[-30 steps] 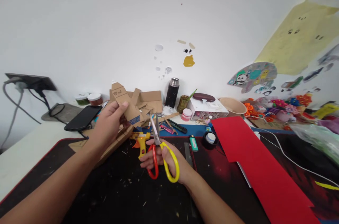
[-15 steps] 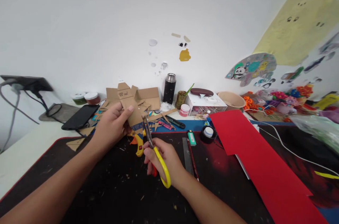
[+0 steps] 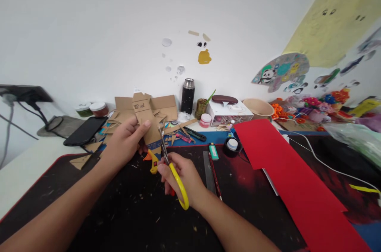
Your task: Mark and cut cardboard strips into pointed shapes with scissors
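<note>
Left grip: the left hand (image 3: 126, 143) is clamped on a brown printed cardboard strip (image 3: 145, 119), thumb on its front face and fingers behind, holding it upright above the far middle of the counter (image 3: 26, 172).
Right grip: the right hand (image 3: 181, 176) is closed through the handles of the yellow-and-red-handled steel scissors (image 3: 171, 164), the yellow loop showing below the knuckles.
Scissors: the blades point up and away, slightly apart, their tips at the right edge of the cardboard strip near its lower end.
Just beneath: a yellow glue gun with an orange nozzle (image 3: 152, 160) lies on the black red-edged desk mat (image 3: 125, 216), partly hidden behind the scissors and between the two hands.
Right of the hands: a grey metal ruler (image 3: 209, 170) lies on the mat, with a green lighter (image 3: 213, 151) and a black tape roll (image 3: 232, 147) beyond it.
Further right: a large red paper sheet (image 3: 285, 176) runs from the middle to the near right corner.
Far edge: flattened brown cardboard pieces (image 3: 162, 105) lean by the wall, beside a black steel-capped flask (image 3: 187, 96).
Far left: a black phone (image 3: 85, 131) lies near the left edge of the counter.
</note>
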Motion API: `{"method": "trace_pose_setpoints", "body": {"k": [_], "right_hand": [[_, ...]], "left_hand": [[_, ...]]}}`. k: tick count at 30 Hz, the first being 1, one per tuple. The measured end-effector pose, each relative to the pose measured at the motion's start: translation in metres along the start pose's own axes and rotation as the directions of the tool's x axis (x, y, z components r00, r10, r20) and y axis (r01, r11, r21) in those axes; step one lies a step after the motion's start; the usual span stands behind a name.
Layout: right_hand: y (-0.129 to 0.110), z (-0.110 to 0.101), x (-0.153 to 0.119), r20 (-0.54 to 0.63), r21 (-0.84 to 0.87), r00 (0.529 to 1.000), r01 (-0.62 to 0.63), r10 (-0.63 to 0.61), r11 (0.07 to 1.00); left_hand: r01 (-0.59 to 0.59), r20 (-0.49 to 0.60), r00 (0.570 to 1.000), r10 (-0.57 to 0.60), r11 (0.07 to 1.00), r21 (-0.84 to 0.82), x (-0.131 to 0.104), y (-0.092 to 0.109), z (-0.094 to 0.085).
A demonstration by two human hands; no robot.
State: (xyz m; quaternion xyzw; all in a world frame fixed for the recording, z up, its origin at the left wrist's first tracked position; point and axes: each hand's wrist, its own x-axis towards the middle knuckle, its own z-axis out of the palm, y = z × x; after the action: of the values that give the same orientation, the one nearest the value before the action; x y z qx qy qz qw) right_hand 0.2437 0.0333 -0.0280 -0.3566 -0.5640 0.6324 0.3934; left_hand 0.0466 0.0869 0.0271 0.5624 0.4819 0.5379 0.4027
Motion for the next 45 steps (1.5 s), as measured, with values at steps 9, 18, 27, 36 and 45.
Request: {"method": "trace_pose_setpoints", "body": {"k": [9,18,27,36,45], "right_hand": [[0.0,0.0,-0.001,-0.012,0.009,1.0,0.001,-0.001,1.0],[0.003,0.0,0.001,-0.03,-0.006,0.999,-0.016,0.016,1.0],[0.006,-0.002,0.0,-0.053,-0.068,0.999,0.003,-0.006,0.998],[0.011,-0.003,0.0,-0.085,-0.122,0.996,-0.011,0.001,0.992],[0.01,-0.001,-0.001,-0.133,-0.211,0.99,0.013,-0.042,0.977]], "left_hand": [[0.008,0.045,0.999,-0.011,0.997,0.073,-0.002,0.002,0.002],[0.017,0.043,0.999,-0.02,0.997,0.079,-0.001,0.001,0.002],[-0.005,0.036,0.999,0.001,0.994,0.111,-0.001,0.004,0.004],[-0.018,0.025,1.0,0.015,0.994,0.108,-0.002,0.002,0.006],[-0.015,0.0,1.0,0.015,0.991,0.134,-0.003,-0.001,0.008]]}}
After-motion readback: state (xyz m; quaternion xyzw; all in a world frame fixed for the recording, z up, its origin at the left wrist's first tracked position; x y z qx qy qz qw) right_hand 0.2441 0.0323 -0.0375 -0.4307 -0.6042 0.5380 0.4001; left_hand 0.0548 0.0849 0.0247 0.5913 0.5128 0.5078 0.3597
